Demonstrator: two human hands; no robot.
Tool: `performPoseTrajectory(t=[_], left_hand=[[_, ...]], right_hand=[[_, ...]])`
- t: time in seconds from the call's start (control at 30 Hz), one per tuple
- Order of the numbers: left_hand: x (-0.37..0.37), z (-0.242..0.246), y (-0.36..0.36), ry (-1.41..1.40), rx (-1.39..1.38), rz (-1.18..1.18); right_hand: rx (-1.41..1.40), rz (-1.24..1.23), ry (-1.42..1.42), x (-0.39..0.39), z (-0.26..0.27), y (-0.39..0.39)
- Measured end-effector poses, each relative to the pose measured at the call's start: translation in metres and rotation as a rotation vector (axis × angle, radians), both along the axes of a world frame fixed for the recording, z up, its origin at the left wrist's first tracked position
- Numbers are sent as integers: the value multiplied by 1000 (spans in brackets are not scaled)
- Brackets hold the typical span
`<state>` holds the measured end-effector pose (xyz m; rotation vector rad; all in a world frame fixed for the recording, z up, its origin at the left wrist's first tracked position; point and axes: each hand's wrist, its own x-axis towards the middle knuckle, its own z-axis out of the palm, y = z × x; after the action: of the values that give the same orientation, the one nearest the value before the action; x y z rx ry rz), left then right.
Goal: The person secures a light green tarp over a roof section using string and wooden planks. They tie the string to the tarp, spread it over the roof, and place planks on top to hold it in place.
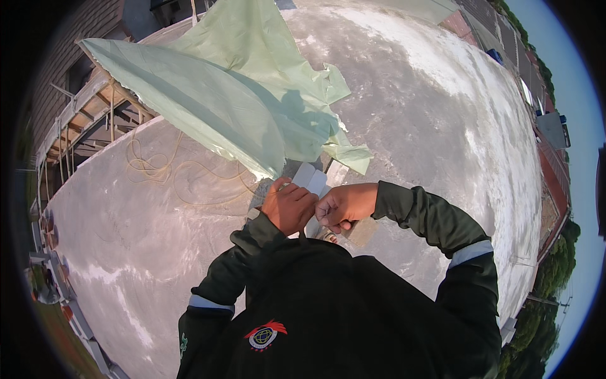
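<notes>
My left hand (290, 206) and my right hand (343, 208) are close together in front of my chest, knuckles nearly meeting. The left fingers are curled, with the back of the hand up. On the right, the fingers bend inward towards the left hand. Whatever may be between the fingers is too small or hidden to tell. A pale green plastic sheet (246, 99) spreads ahead, and its torn lower corner ends just beyond my left hand. White flat pieces (310, 179) show behind the hands, partly covered by them. A watch or band (253, 214) is at my left wrist.
Thin yellow rope or hose (151, 166) lies in loops on the concrete roof slab (142, 227). Timber scaffolding (112, 111) stands along the slab's left edge, with a drop beyond. A flat board (362, 231) lies below my right hand. Neighbouring roofs (551, 161) are at the right.
</notes>
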<state>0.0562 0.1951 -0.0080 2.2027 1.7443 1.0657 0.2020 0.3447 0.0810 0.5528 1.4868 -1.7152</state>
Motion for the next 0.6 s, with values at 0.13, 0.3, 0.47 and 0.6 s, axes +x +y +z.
performPoseTrajectory(t=[0.13, 0.3, 0.47, 0.6], left_hand=[[-44, 2, 3, 86, 19, 52], [-20, -24, -9, -309, -128, 19], [-5, -32, -3, -483, -69, 106], [-8, -19, -4, -561, -161, 76]], right_hand=[[29, -60, 74, 2, 2, -2], [94, -97, 170, -30, 10, 4], [-23, -337, 176, -59, 5, 8], [-64, -369, 225, -52, -3, 5]])
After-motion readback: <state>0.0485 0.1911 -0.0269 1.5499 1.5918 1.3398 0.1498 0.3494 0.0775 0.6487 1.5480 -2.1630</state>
